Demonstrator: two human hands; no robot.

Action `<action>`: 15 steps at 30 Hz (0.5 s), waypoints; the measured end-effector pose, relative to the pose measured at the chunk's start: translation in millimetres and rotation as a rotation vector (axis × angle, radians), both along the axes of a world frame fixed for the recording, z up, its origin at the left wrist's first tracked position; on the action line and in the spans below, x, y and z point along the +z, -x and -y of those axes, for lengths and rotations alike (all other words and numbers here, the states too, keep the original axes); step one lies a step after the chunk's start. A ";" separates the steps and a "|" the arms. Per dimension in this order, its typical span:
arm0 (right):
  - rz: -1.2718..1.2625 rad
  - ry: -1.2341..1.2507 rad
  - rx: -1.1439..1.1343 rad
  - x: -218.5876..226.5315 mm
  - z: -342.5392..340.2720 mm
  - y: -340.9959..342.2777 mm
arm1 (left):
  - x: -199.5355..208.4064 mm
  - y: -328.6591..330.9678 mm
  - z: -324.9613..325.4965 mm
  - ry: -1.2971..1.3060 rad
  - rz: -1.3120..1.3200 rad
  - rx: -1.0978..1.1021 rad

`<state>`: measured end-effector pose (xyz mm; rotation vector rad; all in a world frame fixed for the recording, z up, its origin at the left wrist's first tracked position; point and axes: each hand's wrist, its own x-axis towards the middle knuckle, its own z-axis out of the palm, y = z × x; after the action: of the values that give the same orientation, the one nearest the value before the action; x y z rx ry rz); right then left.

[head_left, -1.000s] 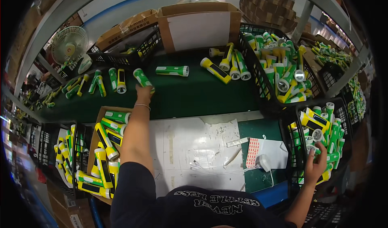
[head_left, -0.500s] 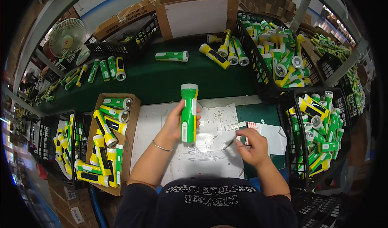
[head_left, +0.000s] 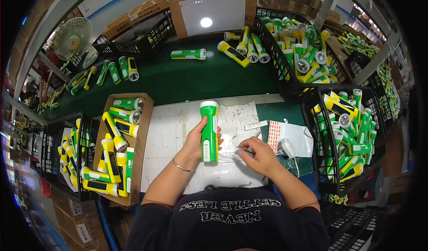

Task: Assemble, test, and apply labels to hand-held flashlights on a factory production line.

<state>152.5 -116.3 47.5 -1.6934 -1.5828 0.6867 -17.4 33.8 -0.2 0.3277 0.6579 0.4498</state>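
Flashlight [head_left: 209, 133] held, bright spot [head_left: 206, 22] newly showing on white panel [head_left: 227, 16].

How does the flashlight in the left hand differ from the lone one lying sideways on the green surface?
The held flashlight is in the left hand; the lone flashlight lies on the green surface. The held flashlight's head points away from the person; the lone flashlight's points right. The lone flashlight's lens shows; the held flashlight's does not. Both have green bodies and white heads.
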 end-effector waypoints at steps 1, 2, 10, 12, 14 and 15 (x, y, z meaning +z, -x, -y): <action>-0.071 0.011 0.011 -3.0 -0.9 1.3 | 0.4 -1.2 5.6 -0.033 -0.014 0.049; -0.038 -0.007 0.024 -2.5 -2.6 2.8 | -0.9 0.6 7.0 -0.065 0.037 0.025; 0.479 -0.414 0.139 0.5 -24.1 30.4 | 20.5 -0.1 32.1 -0.511 -0.085 0.043; 0.561 -0.411 0.154 -1.6 -25.4 36.9 | 16.2 0.5 36.0 -0.701 -0.175 0.030; 0.648 -0.424 0.203 -3.4 -23.8 43.1 | 7.5 4.7 37.0 -0.769 -0.181 0.053; 0.646 -0.427 0.211 -2.1 -22.4 44.4 | 5.3 6.9 36.4 -0.842 -0.182 0.068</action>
<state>108.1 -93.9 45.4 -1.5036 -2.1800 -0.1426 -24.3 -2.6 5.1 1.1553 0.6307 0.7594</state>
